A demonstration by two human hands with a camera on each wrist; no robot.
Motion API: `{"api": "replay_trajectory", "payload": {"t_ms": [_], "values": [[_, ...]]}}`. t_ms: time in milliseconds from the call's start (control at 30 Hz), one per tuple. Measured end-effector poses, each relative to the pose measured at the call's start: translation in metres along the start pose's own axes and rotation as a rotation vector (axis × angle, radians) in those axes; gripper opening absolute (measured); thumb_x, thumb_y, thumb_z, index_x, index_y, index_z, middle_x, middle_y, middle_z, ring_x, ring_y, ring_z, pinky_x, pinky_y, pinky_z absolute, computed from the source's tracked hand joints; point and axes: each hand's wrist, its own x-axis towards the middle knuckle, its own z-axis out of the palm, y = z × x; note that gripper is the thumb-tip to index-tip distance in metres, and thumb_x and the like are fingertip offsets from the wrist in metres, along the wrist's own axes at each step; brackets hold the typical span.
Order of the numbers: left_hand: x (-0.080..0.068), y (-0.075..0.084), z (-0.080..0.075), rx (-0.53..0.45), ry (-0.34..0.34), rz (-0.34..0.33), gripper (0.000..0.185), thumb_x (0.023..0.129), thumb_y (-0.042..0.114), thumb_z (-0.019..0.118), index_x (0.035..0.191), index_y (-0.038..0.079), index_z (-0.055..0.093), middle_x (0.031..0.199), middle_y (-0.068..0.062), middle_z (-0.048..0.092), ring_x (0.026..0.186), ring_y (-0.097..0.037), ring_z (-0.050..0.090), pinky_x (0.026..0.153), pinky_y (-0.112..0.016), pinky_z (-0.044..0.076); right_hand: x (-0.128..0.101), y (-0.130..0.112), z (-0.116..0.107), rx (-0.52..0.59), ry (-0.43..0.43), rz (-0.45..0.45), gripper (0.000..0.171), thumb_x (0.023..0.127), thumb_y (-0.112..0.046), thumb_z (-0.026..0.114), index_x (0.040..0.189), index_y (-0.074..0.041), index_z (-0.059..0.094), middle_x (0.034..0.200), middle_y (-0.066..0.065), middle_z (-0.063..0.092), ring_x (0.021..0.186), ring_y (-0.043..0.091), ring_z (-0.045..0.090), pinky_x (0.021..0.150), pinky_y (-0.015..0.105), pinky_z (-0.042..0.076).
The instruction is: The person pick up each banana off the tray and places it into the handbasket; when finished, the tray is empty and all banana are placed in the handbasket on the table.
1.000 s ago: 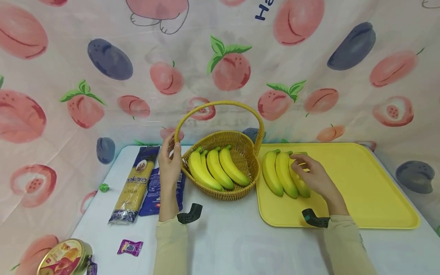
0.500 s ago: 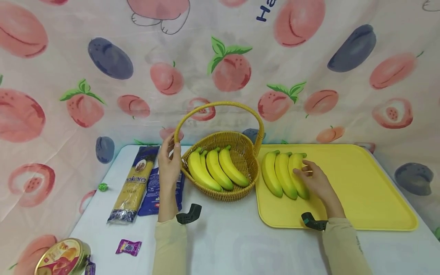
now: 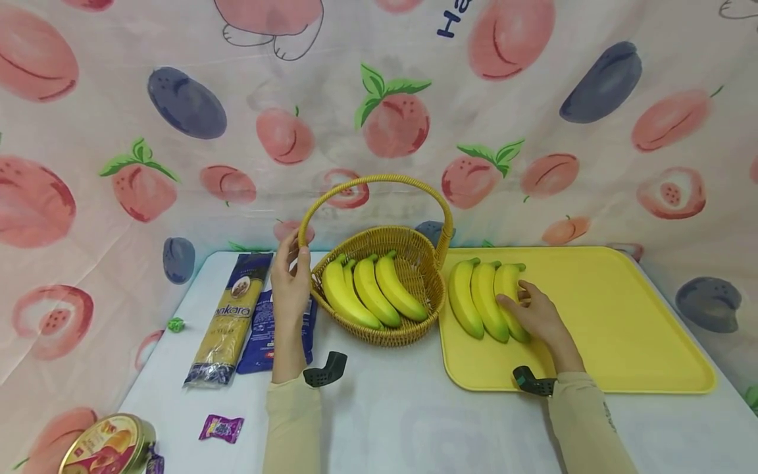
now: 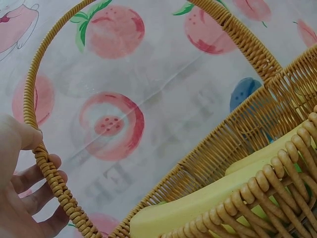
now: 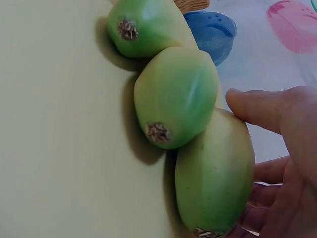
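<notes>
1. On the long yellow pasta packet [image 3: 227,322] at the table's left, letters run along the pack, reading roughly "ankara".
2. Up on the fruit-print backdrop cloth [image 3: 450,23], dark blue letters show at the top edge, "Ha", cut off by the frame.
3. In the left wrist view, faint mirrored letters show through the cloth, not legible.
4. The blue packet [image 3: 266,332] and round tin [image 3: 106,447] carry print too small to read.

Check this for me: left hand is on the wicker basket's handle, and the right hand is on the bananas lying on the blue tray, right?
Not quite. The tray is yellow, not blue, as the head view shows. The rest holds: the left hand grips the basket's handle, and the right hand rests on the bananas lying on that tray.
</notes>
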Motion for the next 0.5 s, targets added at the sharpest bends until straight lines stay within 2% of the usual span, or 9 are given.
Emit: {"api": "replay_trajectory", "payload": {"t_ms": [233, 500], "values": [[-0.0005, -0.0001, -0.0002, 0.009, 0.004, -0.004, 0.038, 0.1, 0.014, 0.045, 0.138, 0.011, 0.047, 0.132, -0.015, 0.051, 0.129, -0.028, 0.046, 0.108, -0.05, 0.037, -0.0006, 0.0016, -0.0029, 0.007, 0.001, -0.016, 0.093, 0.091, -0.058, 0.046, 0.148, 0.006, 0.012, 0.139, 0.033, 0.036, 0.123, 0.046, 0.041, 0.098, 0.055, 0.039], [0.0002, -0.0009, 0.0, -0.005, 0.005, 0.005, 0.038, 0.1, 0.013, 0.045, 0.137, 0.01, 0.047, 0.132, -0.017, 0.051, 0.128, -0.029, 0.046, 0.107, -0.05, 0.037, -0.0027, 0.0018, -0.0081, 0.065, 0.0, -0.035, 0.09, 0.092, -0.056, 0.049, 0.15, 0.002, 0.011, 0.141, 0.032, 0.035, 0.124, 0.043, 0.039, 0.098, 0.055, 0.039]]}}
